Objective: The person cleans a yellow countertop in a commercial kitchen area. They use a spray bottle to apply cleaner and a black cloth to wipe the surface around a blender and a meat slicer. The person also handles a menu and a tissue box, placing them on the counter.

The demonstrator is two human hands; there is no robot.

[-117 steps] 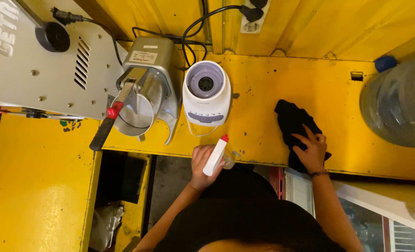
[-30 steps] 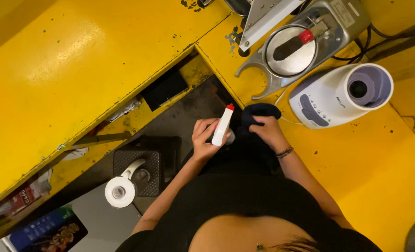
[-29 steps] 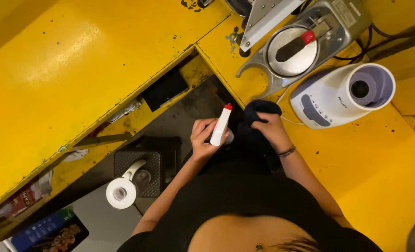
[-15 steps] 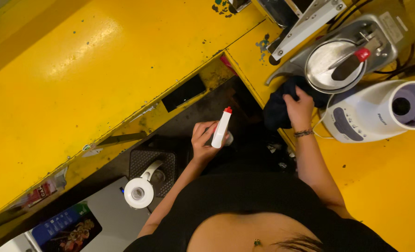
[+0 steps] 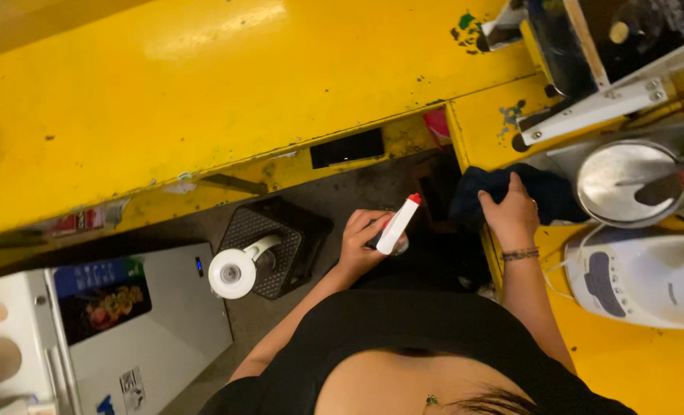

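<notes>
Left hand (image 5: 361, 244): closed around white spray bottle (image 5: 397, 225) with red tip, held tilted over the dark gap between counters.
Right hand (image 5: 509, 217): palm down, fingers spread flat on dark cloth (image 5: 546, 194), pressing it at the edge of the yellow counter (image 5: 619, 361).
Dark cloth: bunched, just beside the round metal machine (image 5: 626, 180) with a red knob.
White appliance (image 5: 642, 278): on the counter, right of the forearm.
Further left: black crate (image 5: 277, 242) with a white roll (image 5: 233, 272) on the floor.
</notes>
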